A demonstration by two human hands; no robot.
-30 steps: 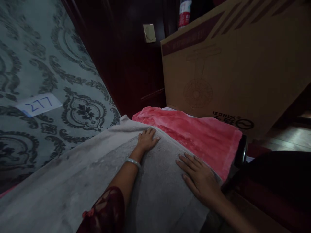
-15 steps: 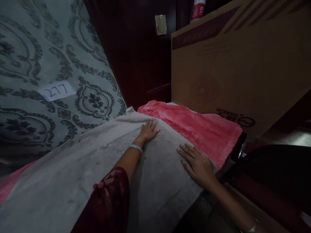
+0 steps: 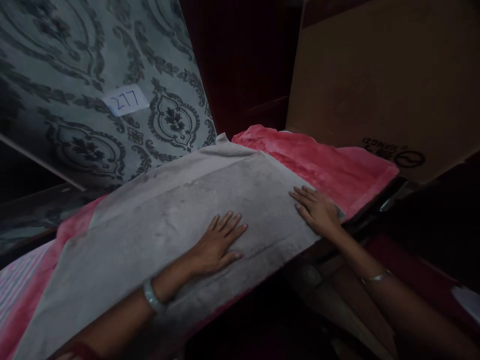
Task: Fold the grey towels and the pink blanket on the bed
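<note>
Fingers [image 3: 222, 222] apart, left hand [image 3: 212, 251] and right hand [image 3: 321, 212] rest on one grey cloth [image 3: 150, 225], each wearing one bracelet [image 3: 150, 295].

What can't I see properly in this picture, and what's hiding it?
Head view: the patches of gray cloth right under the left hand and right hand; the hands cover them.
Head view: whether the pink cloth at both ends is one piece; the gray cloth lies between.
Head view: the top of the cardboard box; the upper picture edge cuts it off.
</note>
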